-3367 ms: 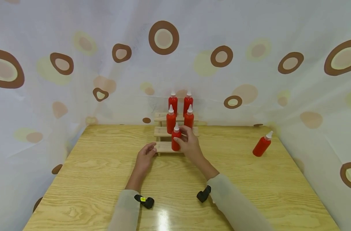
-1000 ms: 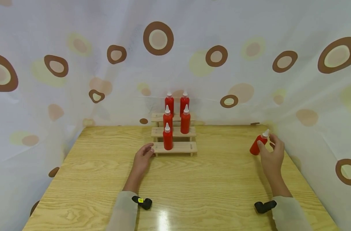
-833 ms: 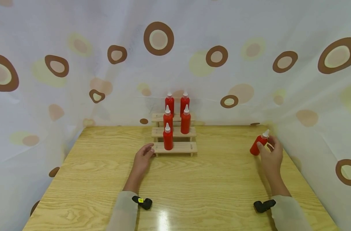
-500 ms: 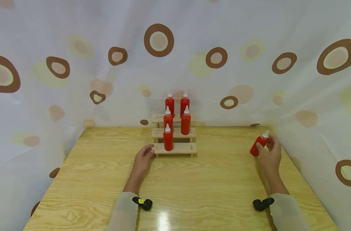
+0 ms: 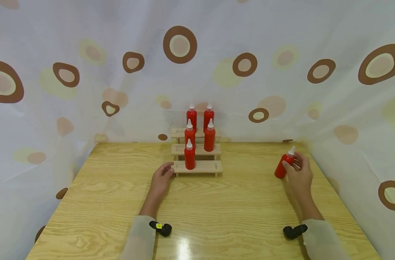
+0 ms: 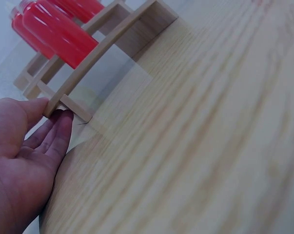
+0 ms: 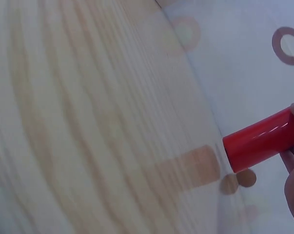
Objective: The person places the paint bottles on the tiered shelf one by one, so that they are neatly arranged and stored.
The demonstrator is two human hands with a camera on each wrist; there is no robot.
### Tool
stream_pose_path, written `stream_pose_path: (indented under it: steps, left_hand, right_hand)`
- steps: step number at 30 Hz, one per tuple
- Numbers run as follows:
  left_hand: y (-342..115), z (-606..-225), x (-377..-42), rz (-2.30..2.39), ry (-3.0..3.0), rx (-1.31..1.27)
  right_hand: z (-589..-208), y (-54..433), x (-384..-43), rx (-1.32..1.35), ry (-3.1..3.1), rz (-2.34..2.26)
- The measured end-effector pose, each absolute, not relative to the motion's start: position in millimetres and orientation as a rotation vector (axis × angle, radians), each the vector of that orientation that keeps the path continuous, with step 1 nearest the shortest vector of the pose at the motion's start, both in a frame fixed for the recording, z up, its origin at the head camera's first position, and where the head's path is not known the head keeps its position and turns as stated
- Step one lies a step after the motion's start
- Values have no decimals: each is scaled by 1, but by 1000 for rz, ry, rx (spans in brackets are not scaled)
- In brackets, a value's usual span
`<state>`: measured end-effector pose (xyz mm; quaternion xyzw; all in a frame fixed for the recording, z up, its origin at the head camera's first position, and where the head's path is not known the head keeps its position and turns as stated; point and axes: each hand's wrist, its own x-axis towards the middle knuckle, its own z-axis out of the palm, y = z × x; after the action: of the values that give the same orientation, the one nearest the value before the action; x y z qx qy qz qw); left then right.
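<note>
My right hand (image 5: 300, 176) grips a red squeeze bottle (image 5: 284, 167) with a white pointed nozzle, near the table's right side. The bottle tilts, nozzle to the right; in the right wrist view its base (image 7: 254, 146) seems just off the tabletop, above its own reflection. With thumb on top and fingers below, my left hand (image 6: 27, 146) pinches the left end of the lowest tier of a three-tier wooden stand (image 5: 203, 166). Upright on that tier's left half is one red bottle (image 5: 189, 159). Two more occupy the middle tier, including a right one (image 5: 209, 140), and two the top tier.
The wood-grain table (image 5: 236, 209) reaches back to a patterned cloth (image 5: 145, 90), which also hangs along both sides. The stand is near the table's back edge, at the centre. A black wrist camera (image 5: 294, 232) sits on each sleeve.
My right hand has let go of a bottle on the lowest tier, moved right and taken hold of the lone bottle, which has shifted slightly left. My left hand has stayed on the stand.
</note>
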<state>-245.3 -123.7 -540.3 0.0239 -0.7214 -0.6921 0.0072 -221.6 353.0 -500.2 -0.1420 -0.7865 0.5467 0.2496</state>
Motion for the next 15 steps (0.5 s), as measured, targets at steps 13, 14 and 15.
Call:
stream_pose_path:
  steps: [13, 14, 15]
  left_hand:
    - [-124, -541, -245, -2161, -2244, 58]
    - [-124, -541, -245, -2164, -2243, 61]
    - [-124, -541, -246, -2162, -2243, 58]
  right_hand:
    - [-482, 296, -217, -85, -2145, 1605]
    - [-480, 291, -217, -65, -2143, 1611]
    - [-479, 286, -217, -41, -2139, 1620]
